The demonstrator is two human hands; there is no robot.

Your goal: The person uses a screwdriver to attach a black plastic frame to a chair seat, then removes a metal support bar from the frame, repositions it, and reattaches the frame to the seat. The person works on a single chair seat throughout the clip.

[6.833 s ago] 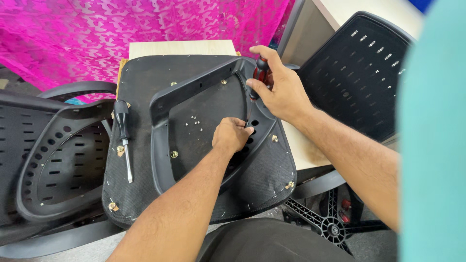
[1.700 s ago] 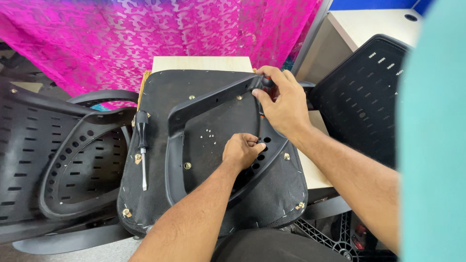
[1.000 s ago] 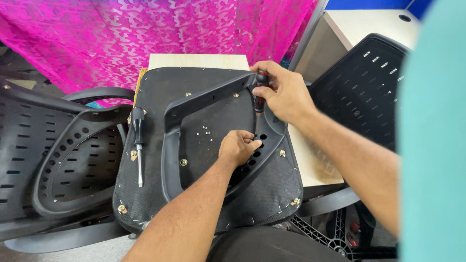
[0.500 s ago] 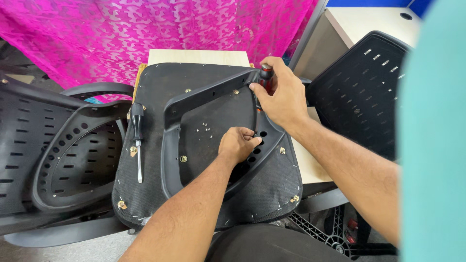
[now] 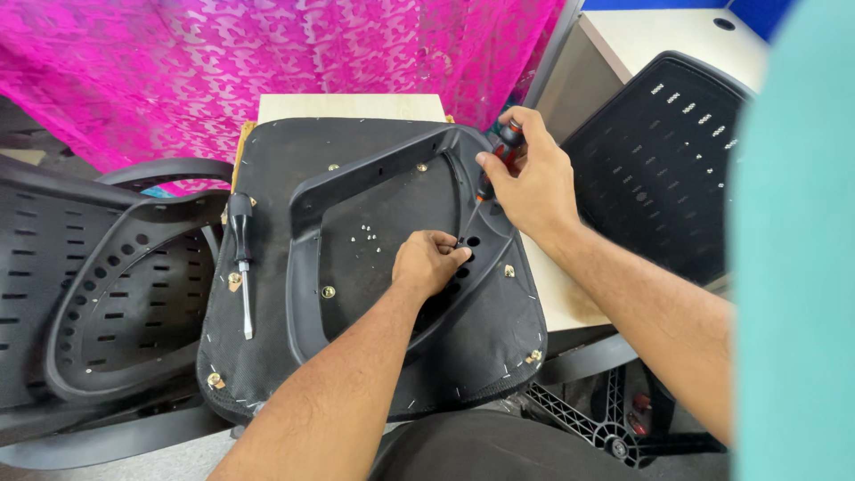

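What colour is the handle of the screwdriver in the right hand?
Black and red screwdriver handle, seen in the head view.

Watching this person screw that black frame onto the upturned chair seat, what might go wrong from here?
The left hand pinches right at the tip of the screwdriver that the right hand drives; a slip could jab those fingers. The loose small screws lying on the seat base might roll off if it is jolted. The spare screwdriver rests near the seat's edge and could slide off too.
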